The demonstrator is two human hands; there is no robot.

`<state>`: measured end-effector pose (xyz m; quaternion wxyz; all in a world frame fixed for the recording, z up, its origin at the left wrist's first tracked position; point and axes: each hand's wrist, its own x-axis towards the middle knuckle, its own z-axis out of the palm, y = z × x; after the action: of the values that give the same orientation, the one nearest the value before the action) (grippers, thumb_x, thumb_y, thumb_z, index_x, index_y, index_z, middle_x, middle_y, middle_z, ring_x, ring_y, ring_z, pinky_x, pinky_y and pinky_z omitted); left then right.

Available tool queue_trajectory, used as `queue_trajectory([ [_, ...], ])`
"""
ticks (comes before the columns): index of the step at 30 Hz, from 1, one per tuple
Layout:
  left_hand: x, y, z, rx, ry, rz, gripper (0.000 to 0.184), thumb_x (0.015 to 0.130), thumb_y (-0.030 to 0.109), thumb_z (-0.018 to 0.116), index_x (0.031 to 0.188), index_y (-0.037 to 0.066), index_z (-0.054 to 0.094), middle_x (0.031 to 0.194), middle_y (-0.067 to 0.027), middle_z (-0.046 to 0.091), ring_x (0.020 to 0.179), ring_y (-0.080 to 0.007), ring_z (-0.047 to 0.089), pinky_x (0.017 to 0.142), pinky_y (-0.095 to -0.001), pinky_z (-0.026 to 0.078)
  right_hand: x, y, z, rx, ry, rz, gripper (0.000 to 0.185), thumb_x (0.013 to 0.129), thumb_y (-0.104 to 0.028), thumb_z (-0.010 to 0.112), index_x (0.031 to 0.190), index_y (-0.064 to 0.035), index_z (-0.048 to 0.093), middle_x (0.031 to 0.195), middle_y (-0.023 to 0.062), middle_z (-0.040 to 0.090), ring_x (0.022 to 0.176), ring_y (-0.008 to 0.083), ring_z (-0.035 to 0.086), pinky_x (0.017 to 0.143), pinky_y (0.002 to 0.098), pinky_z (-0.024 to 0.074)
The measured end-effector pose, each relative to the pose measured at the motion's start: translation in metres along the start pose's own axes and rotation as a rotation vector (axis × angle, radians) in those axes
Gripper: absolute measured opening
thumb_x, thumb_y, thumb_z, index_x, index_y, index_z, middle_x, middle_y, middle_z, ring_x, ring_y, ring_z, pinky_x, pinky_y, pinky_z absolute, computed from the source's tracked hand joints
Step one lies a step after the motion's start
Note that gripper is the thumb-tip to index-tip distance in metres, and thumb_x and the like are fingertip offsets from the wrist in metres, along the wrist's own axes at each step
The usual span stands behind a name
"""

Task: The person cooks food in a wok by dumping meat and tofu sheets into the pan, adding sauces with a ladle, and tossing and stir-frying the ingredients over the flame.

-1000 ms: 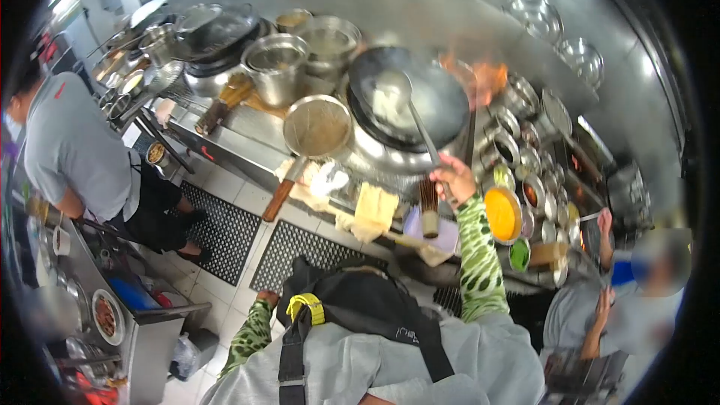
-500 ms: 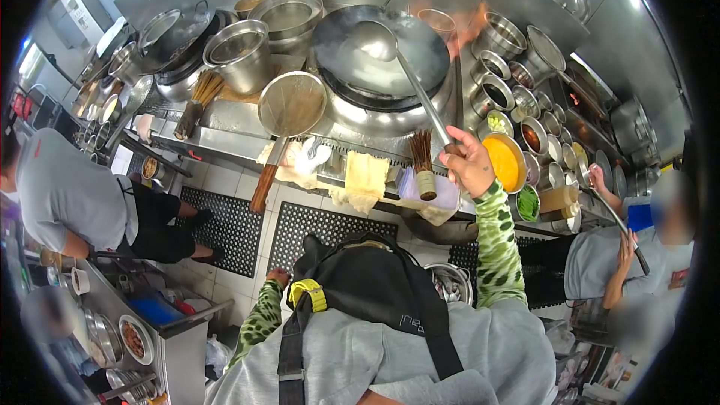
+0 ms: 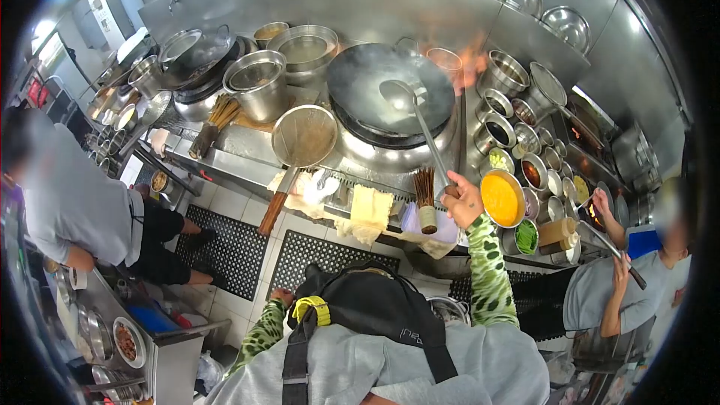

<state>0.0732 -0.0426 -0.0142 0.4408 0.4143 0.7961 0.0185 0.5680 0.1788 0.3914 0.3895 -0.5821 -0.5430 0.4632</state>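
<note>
My right hand (image 3: 465, 204) is closed around the handle end of a long metal ladle (image 3: 433, 144). The ladle's bowl sits over the right half of a steaming wok (image 3: 352, 79), beside some small pale pieces. Flames (image 3: 474, 66) rise behind the wok's right side. Low at my left side is my left hand (image 3: 283, 298), beside the black bag on my chest; its fingers are too small and partly hidden to read. A wooden-handled strainer (image 3: 304, 137) rests left of the wok. Nearest my right hand are a bowl of yellow liquid (image 3: 502, 199) and an upright bamboo brush (image 3: 426, 206).
Sauce and ingredient containers (image 3: 532, 172) crowd the right counter. Folded yellow cloths (image 3: 370, 206) lie on the front edge. A metal pot with a strainer (image 3: 256, 82) stands to the left. One co-worker (image 3: 82, 187) is at left; another (image 3: 615, 281) holds a long-handled tool at right.
The ladle bowl has gone from the wok's upper middle to its right side, lower down, and pale pieces now show beside it. The whole view has shifted slightly with my head.
</note>
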Motion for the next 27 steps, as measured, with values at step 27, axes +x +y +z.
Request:
queue_trajectory([
  [27, 0.000, -0.012, 0.032, 0.101, 0.075, -0.106, 0.036, 0.073, 0.035, 0.065, 0.100, 0.012, 0.071, 0.100, -0.0139, 0.070, 0.094, -0.0302, 0.066, 0.086, -0.0402, 0.052, 0.048, -0.008, 0.032, 0.283, -0.085, 0.071, 0.062, 0.079, 0.000, 0.061, 0.137, 0.0015, 0.038, 0.084, 0.0086, 0.060, 0.048, 0.0125, 0.054, 0.038, 0.0290, 0.0404],
])
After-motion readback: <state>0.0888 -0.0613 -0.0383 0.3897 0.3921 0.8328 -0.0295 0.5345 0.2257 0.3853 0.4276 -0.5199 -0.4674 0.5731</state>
